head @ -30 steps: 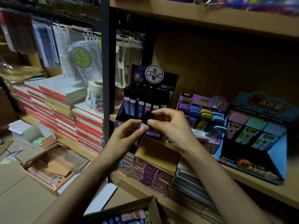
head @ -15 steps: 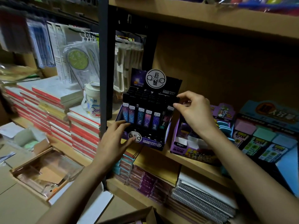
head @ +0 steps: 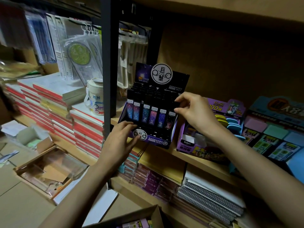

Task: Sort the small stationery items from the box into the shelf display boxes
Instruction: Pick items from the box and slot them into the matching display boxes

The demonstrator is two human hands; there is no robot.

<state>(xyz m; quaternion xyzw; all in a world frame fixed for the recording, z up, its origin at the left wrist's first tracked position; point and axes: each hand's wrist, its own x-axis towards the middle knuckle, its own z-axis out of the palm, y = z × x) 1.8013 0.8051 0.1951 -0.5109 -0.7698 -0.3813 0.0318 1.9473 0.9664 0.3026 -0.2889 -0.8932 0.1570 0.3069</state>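
Display box of dark cases stands on the shelf; left hand rests straight-fingered against its front, right hand pinches a black case at its right side.

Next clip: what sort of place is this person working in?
Most likely a stationery shop or its stockroom: wooden shelving with a retail display box of lead cases, stacked notebooks, and packaged rulers hanging from hooks.
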